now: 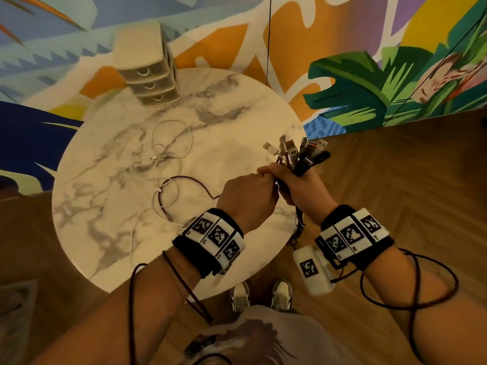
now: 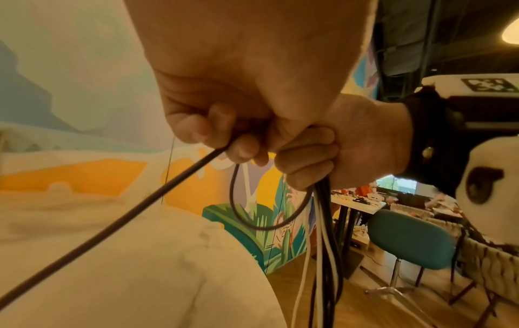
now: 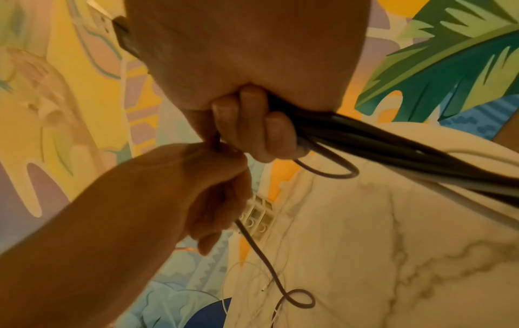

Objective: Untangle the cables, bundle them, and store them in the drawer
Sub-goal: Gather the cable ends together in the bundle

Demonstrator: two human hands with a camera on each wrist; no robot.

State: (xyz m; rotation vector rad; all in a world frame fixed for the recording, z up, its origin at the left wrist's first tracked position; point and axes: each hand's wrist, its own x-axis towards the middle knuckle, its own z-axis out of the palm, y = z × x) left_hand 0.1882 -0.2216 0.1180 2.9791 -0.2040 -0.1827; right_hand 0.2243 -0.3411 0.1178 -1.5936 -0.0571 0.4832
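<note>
gripping cables [image 1: 295,159], fingers [image 1: 266,171] hiding strands

The cable bundle [image 1: 297,164] is hidden inside the right hand [image 1: 303,191], its plugs blurred.

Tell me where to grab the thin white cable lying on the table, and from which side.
Take the white cable at the top of its big open loop, coming from above. That arc lies flat and alone on the marble table; lower down it crosses the dark purple cable, so a pull there would probably drag both.
</note>
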